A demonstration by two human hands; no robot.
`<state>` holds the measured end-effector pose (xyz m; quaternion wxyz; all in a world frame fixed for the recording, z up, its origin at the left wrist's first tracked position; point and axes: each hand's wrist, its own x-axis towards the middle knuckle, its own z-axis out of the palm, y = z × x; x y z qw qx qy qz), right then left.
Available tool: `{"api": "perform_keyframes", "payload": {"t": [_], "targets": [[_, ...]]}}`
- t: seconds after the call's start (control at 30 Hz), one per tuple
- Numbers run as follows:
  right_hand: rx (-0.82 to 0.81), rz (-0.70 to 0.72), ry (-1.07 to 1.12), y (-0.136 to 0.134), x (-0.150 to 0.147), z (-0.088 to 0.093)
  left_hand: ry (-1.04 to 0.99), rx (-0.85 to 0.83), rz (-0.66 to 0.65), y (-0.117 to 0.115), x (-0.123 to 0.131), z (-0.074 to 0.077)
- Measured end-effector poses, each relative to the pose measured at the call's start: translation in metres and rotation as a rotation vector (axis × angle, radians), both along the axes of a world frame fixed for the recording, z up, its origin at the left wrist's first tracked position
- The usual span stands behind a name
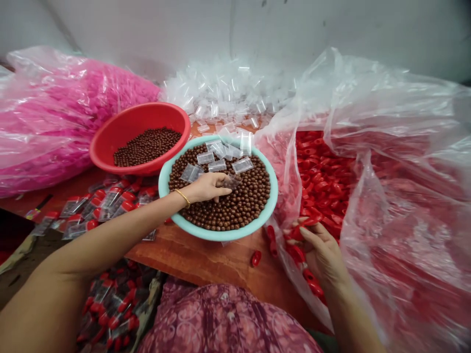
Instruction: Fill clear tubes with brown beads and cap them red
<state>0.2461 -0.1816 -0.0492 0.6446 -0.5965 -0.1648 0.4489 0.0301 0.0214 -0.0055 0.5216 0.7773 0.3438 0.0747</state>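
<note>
My left hand [208, 187] reaches into a teal bowl [217, 234] full of small brown balls [239, 206], fingers pinched on a small clear plastic case [231, 182] pressed among the balls. More empty clear cases [221, 159] lie on the balls at the bowl's far side. My right hand [320, 250] rests at the mouth of a big clear plastic bag [386, 206] full of red caps [320, 181], fingers curled on a red cap [299, 235] at the bag's edge.
A red bowl [110, 142] with more brown balls sits behind left. A bag of pink caps [47, 117] lies far left. A heap of clear cases [228, 93] is at the back. Filled red-capped cases [99, 203] lie left and below the wooden table [206, 260].
</note>
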Motion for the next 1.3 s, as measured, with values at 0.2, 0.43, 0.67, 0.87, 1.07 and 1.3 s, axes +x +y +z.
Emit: {"api": "perform_keyframes", "payload": {"t": [0.2, 0.43, 0.67, 0.87, 1.07, 1.3], "targets": [[0.093, 0.027, -0.241, 0.016, -0.006, 0.015, -0.343, -0.302, 0.068, -0.006, -0.016, 0.011], [0.278, 0.130, -0.306, 0.048, -0.028, 0.058, -0.461, -0.424, 0.032, -0.019, -0.021, 0.014], [0.389, 0.171, -0.569, 0.093, -0.059, 0.069, -0.499, -0.088, -0.113, -0.025, -0.013, 0.013], [0.464, 0.250, -0.916, 0.100, -0.071, 0.066, -0.520, -0.046, -0.107, -0.026, -0.008, 0.007], [0.415, 0.322, -1.107, 0.098, -0.058, 0.072, -0.510, -0.164, -0.114, -0.026, -0.012, 0.011], [0.517, 0.502, -1.402, 0.100, -0.054, 0.073, -0.500, -0.127, 0.006, -0.028, -0.010, 0.013]]}}
